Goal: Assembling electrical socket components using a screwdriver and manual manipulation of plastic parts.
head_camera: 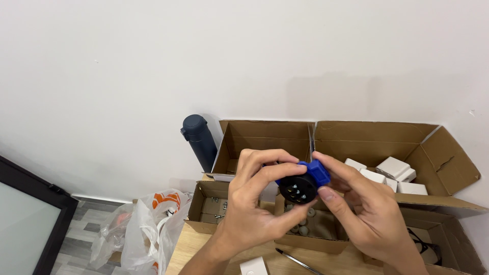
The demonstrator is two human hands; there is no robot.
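Observation:
A blue plug part with a round black face and metal pins is held up in front of me, above the table. My left hand grips it from the left, fingers curled over its top and thumb under it. My right hand pinches its right side with thumb and fingers. The black face with its pins points toward me.
Open cardboard boxes stand behind the hands: one at centre, one with white pieces at right, small ones below with metal bits. A dark bottle stands by the wall. A plastic bag hangs at left. A thin tool lies on the wooden table.

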